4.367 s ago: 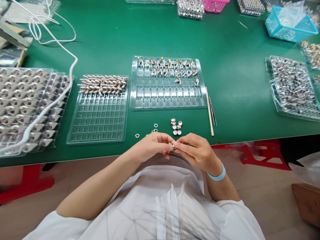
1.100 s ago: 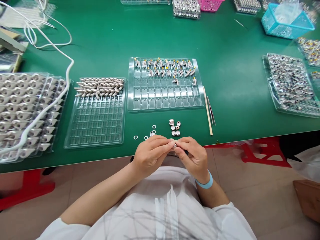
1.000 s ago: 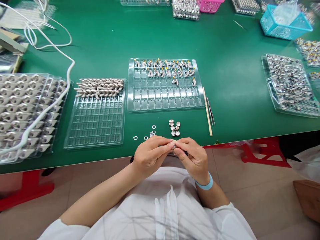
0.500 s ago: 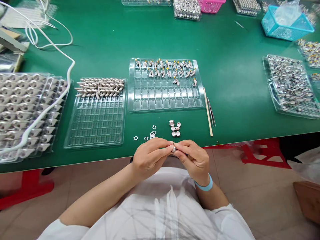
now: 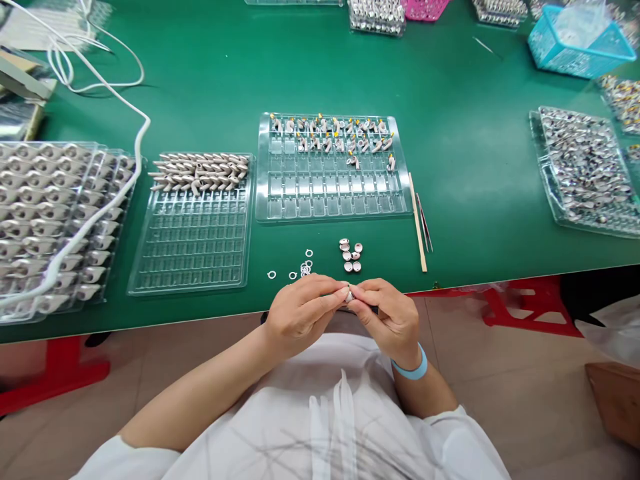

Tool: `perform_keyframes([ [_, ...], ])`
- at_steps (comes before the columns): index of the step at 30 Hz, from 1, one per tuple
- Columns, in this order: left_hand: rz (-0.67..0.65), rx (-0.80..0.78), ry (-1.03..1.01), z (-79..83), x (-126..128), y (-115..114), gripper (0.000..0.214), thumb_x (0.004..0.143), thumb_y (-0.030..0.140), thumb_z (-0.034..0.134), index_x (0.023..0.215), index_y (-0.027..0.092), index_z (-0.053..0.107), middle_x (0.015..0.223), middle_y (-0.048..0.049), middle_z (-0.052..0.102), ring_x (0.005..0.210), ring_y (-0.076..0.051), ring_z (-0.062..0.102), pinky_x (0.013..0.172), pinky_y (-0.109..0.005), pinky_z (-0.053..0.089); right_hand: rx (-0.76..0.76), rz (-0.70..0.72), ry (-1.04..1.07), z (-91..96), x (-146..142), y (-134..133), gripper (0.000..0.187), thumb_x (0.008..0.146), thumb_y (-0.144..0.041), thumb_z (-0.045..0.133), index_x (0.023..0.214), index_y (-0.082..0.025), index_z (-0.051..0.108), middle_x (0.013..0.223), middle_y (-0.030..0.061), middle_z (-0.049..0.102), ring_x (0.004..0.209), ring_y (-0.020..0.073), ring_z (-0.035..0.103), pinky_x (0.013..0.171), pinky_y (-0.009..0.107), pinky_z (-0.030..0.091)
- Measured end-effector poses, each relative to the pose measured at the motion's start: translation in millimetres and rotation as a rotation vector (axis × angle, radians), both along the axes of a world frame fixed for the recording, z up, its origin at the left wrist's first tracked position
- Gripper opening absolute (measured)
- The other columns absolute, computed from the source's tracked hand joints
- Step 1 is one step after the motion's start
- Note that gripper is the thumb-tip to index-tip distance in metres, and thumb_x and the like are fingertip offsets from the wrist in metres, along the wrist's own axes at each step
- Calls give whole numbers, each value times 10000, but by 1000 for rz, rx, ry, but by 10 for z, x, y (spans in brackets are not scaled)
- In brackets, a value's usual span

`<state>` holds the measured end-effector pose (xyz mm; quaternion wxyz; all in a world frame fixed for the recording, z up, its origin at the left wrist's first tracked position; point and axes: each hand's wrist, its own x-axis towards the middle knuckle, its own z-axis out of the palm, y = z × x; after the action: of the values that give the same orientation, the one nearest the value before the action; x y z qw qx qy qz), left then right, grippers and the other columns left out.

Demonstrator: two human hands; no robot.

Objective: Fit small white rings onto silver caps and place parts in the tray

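Observation:
My left hand (image 5: 306,313) and my right hand (image 5: 387,319) meet at the table's front edge, fingertips pinched together on one small pale, rounded part (image 5: 349,295). Fingers cover most of that part, so its exact kind is hidden. Just beyond my hands lie several round metallic caps (image 5: 351,256) in a loose cluster. To their left are several thin white rings (image 5: 305,268), some heaped and some apart. Farther back, a clear compartment tray (image 5: 310,208) holds small curved grey pieces with orange tips (image 5: 327,143) in its rear rows.
Tweezers (image 5: 425,223) and a wooden stick (image 5: 418,227) lie right of the tray. Left are a tray of slim grey pieces (image 5: 200,175), stacked trays of larger shells (image 5: 43,213) and a white cable (image 5: 143,133). A parts-filled tray (image 5: 585,167) and blue basket (image 5: 580,50) stand right.
The small part between my fingertips appears turned slightly, showing more of its pale side. Both hands keep nearly the same position; the view has shifted a little.

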<state>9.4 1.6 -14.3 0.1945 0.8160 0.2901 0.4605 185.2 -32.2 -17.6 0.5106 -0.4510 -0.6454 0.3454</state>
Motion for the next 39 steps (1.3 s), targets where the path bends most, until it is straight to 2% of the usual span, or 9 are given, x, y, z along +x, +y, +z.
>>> perform_keyframes([
  [11, -20, -20, 36, 8, 4, 15, 246, 801, 21, 591, 1006, 154, 625, 872, -95, 719, 801, -157, 665, 682, -285, 558, 89, -21, -58, 10, -15, 20, 268, 749, -30, 647, 955, -201, 671, 861, 59, 653, 752, 146, 629, 635, 284, 551],
  [25, -15, -22, 26, -28, -8, 14, 244, 800, 23, 593, 996, 161, 634, 851, -83, 711, 778, -149, 651, 667, -280, 555, 9, 58, -98, 41, 20, 53, 196, 795, -83, 613, 959, -179, 660, 854, 73, 656, 765, 148, 624, 638, 287, 547],
  [39, -42, -9, 42, -44, -39, 27, 205, 800, 39, 603, 959, 164, 638, 844, -83, 718, 761, -151, 652, 641, -272, 551, 41, 60, -158, 88, 25, 73, 118, 791, -120, 604, 877, -190, 645, 797, 52, 642, 690, 135, 612, 592, 262, 532],
])
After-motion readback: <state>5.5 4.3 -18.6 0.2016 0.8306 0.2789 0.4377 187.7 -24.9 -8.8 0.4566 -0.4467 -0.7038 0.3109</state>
